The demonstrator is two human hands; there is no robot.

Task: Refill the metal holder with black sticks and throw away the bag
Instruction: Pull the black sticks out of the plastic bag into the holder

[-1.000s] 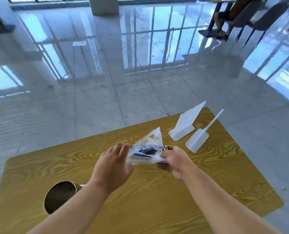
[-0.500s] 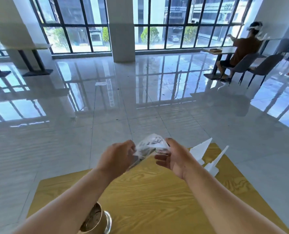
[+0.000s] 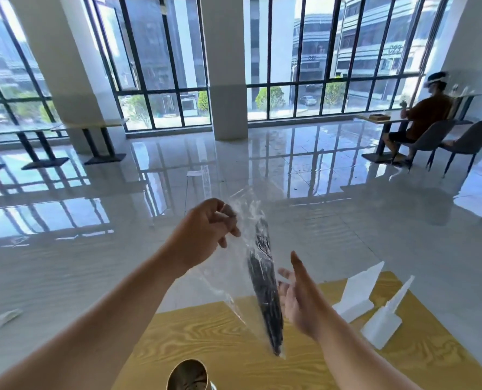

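A clear plastic bag [image 3: 235, 277] hangs in the air above the yellow wooden table [image 3: 220, 342]. A bundle of black sticks [image 3: 265, 288] lies slanted inside it, down to the bag's lower corner. My left hand [image 3: 206, 235] pinches the bag's top edge, fingers closed on it. My right hand [image 3: 297, 299] is open just right of the sticks, fingers spread, close to the bag but not gripping it. The metal holder [image 3: 189, 375] stands on the table at the bottom edge of view, its round mouth showing.
Two white plastic sign stands [image 3: 355, 294] [image 3: 386, 316] sit on the table's right side. Beyond the table is a glossy tiled floor. A seated person [image 3: 422, 114] works at a far table on the right, with grey chairs [image 3: 470, 144] nearby.
The view has tilted up. The bag rose from a bunched hold between both hands and now hangs unfolded from my left hand. My right hand let go and opened.
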